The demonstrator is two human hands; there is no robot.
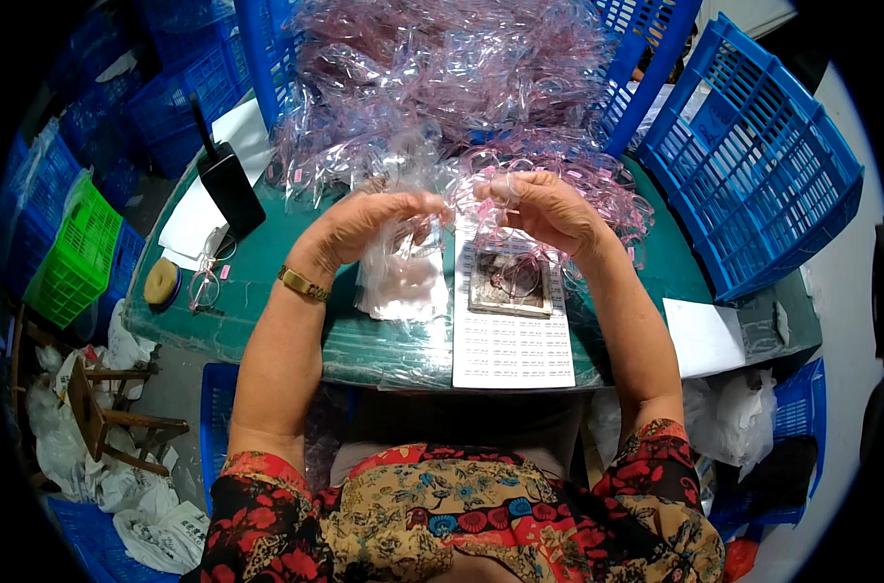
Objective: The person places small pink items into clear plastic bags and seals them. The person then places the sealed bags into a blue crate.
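My left hand (391,218) is over a stack of clear plastic sleeves (405,280), its fingertips closed at a sleeve's edge. My right hand (548,208) holds a pair of pink-framed glasses (489,218) with a pink tag, close to my left fingertips. Below the right hand, a small square block (511,284) rests on a sheet of printed labels (515,350), with part of a glasses frame over it. More pink glasses (617,189) lie beside the right hand. Behind both hands is a large heap of glasses in clear sleeves (449,65).
A black radio with an antenna (231,189) stands left on the green table (267,321), near white papers (194,226), a round sponge pad (162,283) and loose glasses (205,288). A blue plastic basket (755,160) leans at right, behind white paper (704,335).
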